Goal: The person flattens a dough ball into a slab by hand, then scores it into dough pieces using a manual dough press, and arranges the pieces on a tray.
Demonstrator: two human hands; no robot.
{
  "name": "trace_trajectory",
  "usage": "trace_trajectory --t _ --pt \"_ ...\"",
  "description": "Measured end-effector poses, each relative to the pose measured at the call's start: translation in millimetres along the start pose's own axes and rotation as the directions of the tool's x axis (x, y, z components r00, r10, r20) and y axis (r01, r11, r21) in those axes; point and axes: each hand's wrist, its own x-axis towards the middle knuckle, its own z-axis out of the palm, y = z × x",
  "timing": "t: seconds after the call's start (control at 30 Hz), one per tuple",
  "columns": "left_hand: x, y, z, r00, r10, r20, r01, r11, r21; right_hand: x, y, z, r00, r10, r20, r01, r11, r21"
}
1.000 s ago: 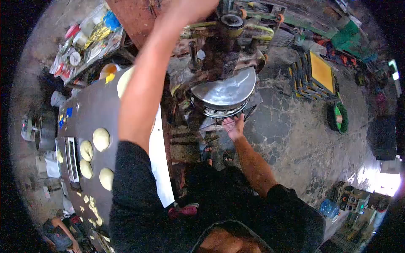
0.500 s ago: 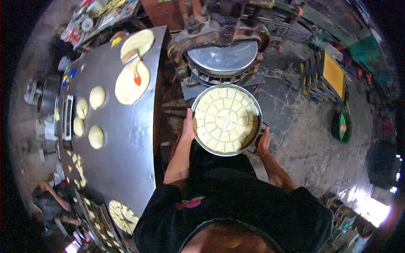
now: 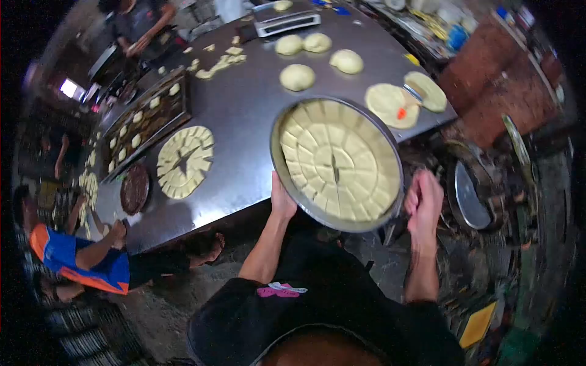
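Observation:
A round deep metal pan [image 3: 377,135] is tilted in front of me, over the table's near edge. Inside lies a flat dough disc [image 3: 308,149], scored into rings of wedge-shaped pieces with a slit at its centre. My left hand [image 3: 282,198] supports the pan at its lower left, palm on the outer wall and its fingers mostly hidden. Beside the right rim, my right hand [image 3: 422,198] is closed in a fist, slightly blurred, just above the pan's handle [image 3: 390,230].
The metal table [image 3: 238,116] carries dough balls [image 3: 297,77], flattened dough [image 3: 390,105] with a brush, a cut dough ring [image 3: 185,161] and a tray [image 3: 149,125] of small pieces. One person [image 3: 91,256] is at left, another [image 3: 143,27] behind. A press [image 3: 473,195] stands right.
My view has turned left from the press toward the table, and the pan has come with it, now tilted. My right hand has left the pan's handle and formed a fist.

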Motion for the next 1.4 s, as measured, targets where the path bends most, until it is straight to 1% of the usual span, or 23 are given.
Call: trace_trajectory --t 0.03,0.1,0.17,0.23,0.3,0.33,0.4,0.43,0.5,0.63,0.77,0.87,0.97,1.03,1.07,1.1,1.13,1.2,1.23,1.3,1.33,1.37,1.4 --pt "10 17 -23 0.997 0.057 -0.054 -0.053 0.996 0.073 23 -4 30 0.99 -0.038 0.132 0.045 0.998 -0.047" --pt "3 66 -40 0.956 0.133 -0.262 -0.043 0.946 0.322 63 -1 113 0.932 -0.163 0.323 0.235 0.952 -0.199" --pt "-8 110 -51 0.921 0.245 -0.304 -0.113 0.912 0.394 97 20 198 0.703 -0.492 0.513 0.673 0.694 -0.257" --pt "-24 141 -76 0.899 0.292 -0.326 -0.144 0.901 0.408 128 46 266 0.592 -0.375 0.713 0.779 0.494 -0.387" --pt "-38 160 -90 0.844 0.361 -0.397 -0.159 0.874 0.458 158 96 324 0.351 -0.407 0.843 0.927 0.28 -0.251" --pt "-43 165 -101 0.824 0.378 -0.422 -0.149 0.863 0.483 168 116 346 0.342 -0.407 0.847 0.93 0.278 -0.241" --pt "-54 174 -124 0.806 0.414 -0.423 -0.153 0.836 0.527 186 155 386 0.204 -0.31 0.929 0.97 0.191 -0.15" --pt "-57 177 -133 0.797 0.428 -0.426 -0.149 0.823 0.548 197 177 402 0.205 -0.308 0.929 0.97 0.194 -0.15" --pt "-66 185 -138 0.795 0.426 -0.432 -0.131 0.815 0.564 216 220 421 0.184 -0.189 0.965 0.972 0.184 -0.149" --pt "-58 192 -144 0.823 0.405 -0.398 -0.092 0.787 0.61 238 283 437 0.224 -0.097 0.97 0.961 0.19 -0.203" --pt "-32 199 -134 0.836 0.397 -0.378 -0.062 0.754 0.654 220 320 432 0.353 -0.046 0.935 0.909 0.255 -0.33" --pt "1 202 -122 0.859 0.404 -0.315 -0.085 0.719 0.69 204 303 406 0.374 -0.309 0.875 0.889 0.388 -0.243" --pt "39 205 -118 0.886 0.409 -0.219 -0.134 0.678 0.723 230 246 346 0.529 -0.345 0.775 0.813 0.467 -0.348" --pt "61 212 -90 0.878 0.436 -0.199 -0.113 0.591 0.799 290 211 294 0.825 -0.22 0.52 0.538 0.588 -0.604" --pt "71 214 -78 0.872 0.449 -0.194 -0.089 0.536 0.839 335 192 266 0.898 -0.188 0.398 0.437 0.485 -0.758" --pt "81 215 -73 0.874 0.458 -0.164 -0.097 0.495 0.863 381 186 236 0.838 -0.443 0.317 0.5 0.395 -0.771" --pt "91 212 -67 0.874 0.463 -0.149 -0.1 0.471 0.876 426 176 209 0.932 -0.334 0.139 0.272 0.392 -0.879" --pt "110 203 -51 0.872 0.472 -0.131 -0.101 0.435 0.895 519 186 159 0.939 -0.336 -0.069 -0.012 0.168 -0.986" --pt "119 195 -40 0.873 0.47 -0.129 -0.1 0.431 0.897 557 202 147 0.94 -0.334 -0.071 -0.011 0.178 -0.984" --pt "135 173 -25 0.88 0.457 -0.13 -0.085 0.42 0.904 598 235 123 0.995 -0.038 -0.091 -0.084 0.167 -0.982" --pt "146 158 -21 0.898 0.42 -0.128 -0.091 0.464 0.881 588 237 132 0.997 -0.063 0.048 0.057 0.147 -0.987" --pt "157 142 -12 0.917 0.38 -0.126 -0.094 0.511 0.854 553 216 150 0.989 -0.141 -0.042 0.006 0.325 -0.946" --pt "170 129 3 0.936 0.346 -0.069 -0.11 0.473 0.874 538 214 156 0.985 -0.169 -0.029 0.042 0.402 -0.915"
